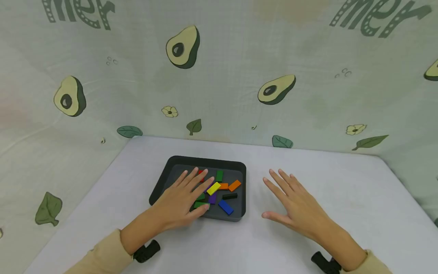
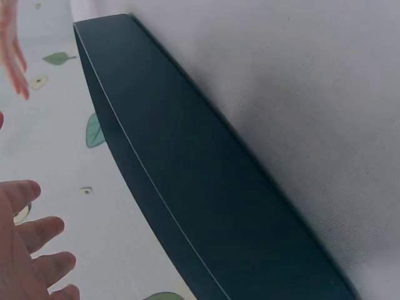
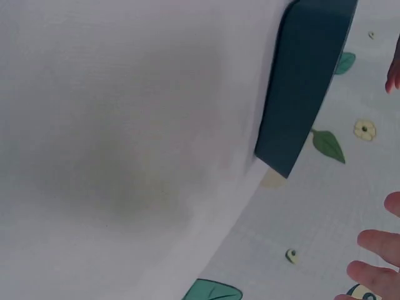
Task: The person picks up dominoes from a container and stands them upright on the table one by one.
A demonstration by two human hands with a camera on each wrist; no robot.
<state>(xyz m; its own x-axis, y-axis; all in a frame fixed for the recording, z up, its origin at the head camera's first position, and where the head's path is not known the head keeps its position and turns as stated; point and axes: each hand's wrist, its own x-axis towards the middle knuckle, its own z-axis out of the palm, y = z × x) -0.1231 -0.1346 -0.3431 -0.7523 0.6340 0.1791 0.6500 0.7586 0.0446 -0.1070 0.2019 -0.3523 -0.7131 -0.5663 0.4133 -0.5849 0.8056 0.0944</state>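
hovering with fingers straight and spread, the left hand [image 1: 183, 199] partly covers the tray [image 1: 160, 182] in the head view and holds nothing; the right hand [image 1: 301, 205], likewise spread and holding nothing, hangs over the worktop [image 1: 273, 243] beside the tray. the blocks [image 1: 219, 176] lie loose inside the tray, colours mixed and angles uneven: the yellow block [image 1: 213, 188] seems to overlap a purple block [image 1: 212, 198], with the black block [image 1: 229, 196] and blue block [image 1: 226, 207] nearby. handling looks barely begun, if at all: no colour grouping or stacking shows, so any arranging seems left to do. the left hand hides some.
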